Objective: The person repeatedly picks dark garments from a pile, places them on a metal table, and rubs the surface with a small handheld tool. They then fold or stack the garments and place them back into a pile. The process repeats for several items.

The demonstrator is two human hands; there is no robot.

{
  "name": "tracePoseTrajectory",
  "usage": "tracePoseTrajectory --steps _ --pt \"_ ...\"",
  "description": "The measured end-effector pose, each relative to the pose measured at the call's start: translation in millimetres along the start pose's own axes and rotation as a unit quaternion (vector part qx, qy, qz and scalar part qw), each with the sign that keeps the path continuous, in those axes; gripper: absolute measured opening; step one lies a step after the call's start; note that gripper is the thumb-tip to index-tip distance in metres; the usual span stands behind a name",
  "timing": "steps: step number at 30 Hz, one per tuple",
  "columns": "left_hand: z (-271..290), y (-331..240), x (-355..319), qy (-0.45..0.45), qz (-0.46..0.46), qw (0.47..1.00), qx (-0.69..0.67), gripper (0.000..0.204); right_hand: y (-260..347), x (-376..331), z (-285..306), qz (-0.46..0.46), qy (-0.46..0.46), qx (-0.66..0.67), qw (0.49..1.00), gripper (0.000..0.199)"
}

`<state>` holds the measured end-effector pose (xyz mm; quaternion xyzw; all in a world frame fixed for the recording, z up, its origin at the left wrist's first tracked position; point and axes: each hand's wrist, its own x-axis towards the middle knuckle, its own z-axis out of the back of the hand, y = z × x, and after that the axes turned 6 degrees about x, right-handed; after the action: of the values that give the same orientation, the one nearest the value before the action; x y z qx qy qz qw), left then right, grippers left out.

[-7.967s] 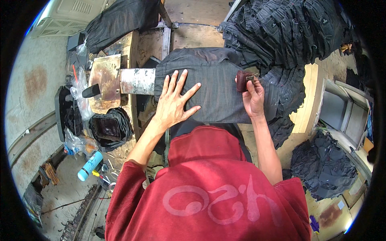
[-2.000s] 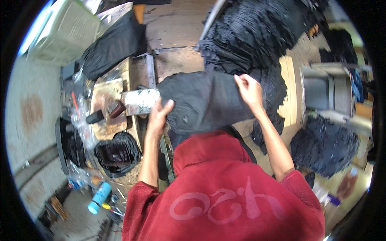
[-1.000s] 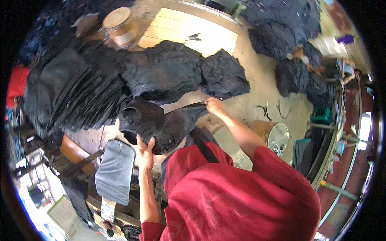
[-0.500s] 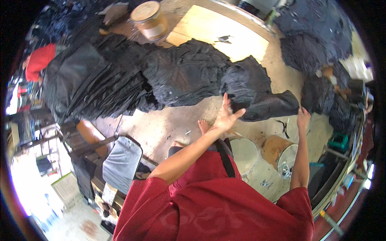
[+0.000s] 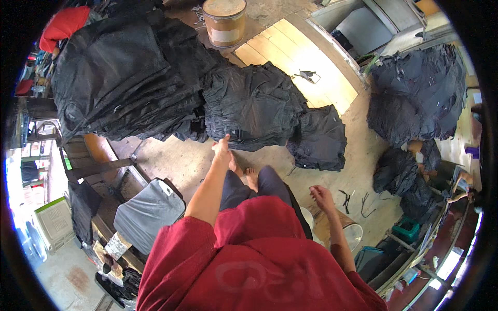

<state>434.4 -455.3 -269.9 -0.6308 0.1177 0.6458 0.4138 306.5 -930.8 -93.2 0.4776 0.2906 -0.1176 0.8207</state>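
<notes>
My left hand (image 5: 222,149) reaches to the lower edge of the middle pile of black garments (image 5: 254,106), its fingers stretched out against the gathered waistband edge. My right hand (image 5: 322,198) hangs over the floor to the right of my knees, fingers loosely bent and apart, holding nothing I can see. To the right of the middle pile lies a smaller black garment stack (image 5: 319,139), flat and touching it. On the left a larger black garment pile (image 5: 119,78) adjoins the middle one.
Beyond the piles stand a round drum (image 5: 224,26) and a pale wooden board (image 5: 290,52) with a small dark tool on it. More dark cloth (image 5: 415,93) is heaped at the right. A grey-covered seat (image 5: 148,215) is near my left; another drum (image 5: 337,228) stands beside my right forearm.
The black garment at the right end, held out by my right hand before, now lies flat and released. My right hand has drawn back toward me; my left has moved left to the middle pile.
</notes>
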Motion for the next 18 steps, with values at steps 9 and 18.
tracePoseTrajectory --steps 9,18 --pt "-30.3 -4.5 49.6 0.022 -0.028 0.988 -0.149 0.064 118.3 38.1 20.3 0.016 -0.011 -0.045 0.999 0.031" --pt "-169.2 -14.7 -208.5 0.058 -0.487 0.859 0.148 0.036 191.5 197.2 72.9 0.030 0.064 0.066 0.995 0.067"
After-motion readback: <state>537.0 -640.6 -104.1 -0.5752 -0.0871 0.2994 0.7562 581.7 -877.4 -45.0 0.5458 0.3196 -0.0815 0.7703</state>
